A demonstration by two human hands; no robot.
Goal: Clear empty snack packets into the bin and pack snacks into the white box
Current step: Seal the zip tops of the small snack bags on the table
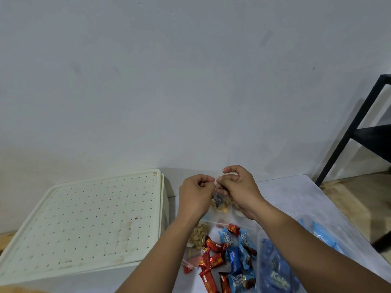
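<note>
Hands: left hand (195, 192) and right hand (238, 190), both raised just right of the white box (84, 220), fingers curled, each pinching the top edge of one clear snack bag (220, 200). The bag hangs between the two hands; its contents look mixed, dark and yellowish, too blurred to name.

White box: on the bench (281, 187), against the wall, closed by a cream perforated lid (88, 216) with brown staining.

Clear tub (213, 220): just right of the white box, under the hands. Holds red wrapped sweets (213, 246), light-blue wrapped snacks (226, 235) and a clear bag of pale nuts (198, 235) at the side nearest the box.

Second clear tub (260, 237): farther right of the white box, touching the first tub. Holds dark-blue packets (275, 273).

Light-blue packets (321, 231): farthest right of the white box, beyond the right forearm.

Black metal shelf frame (359, 127): well right of the white box, off the bench.
</note>
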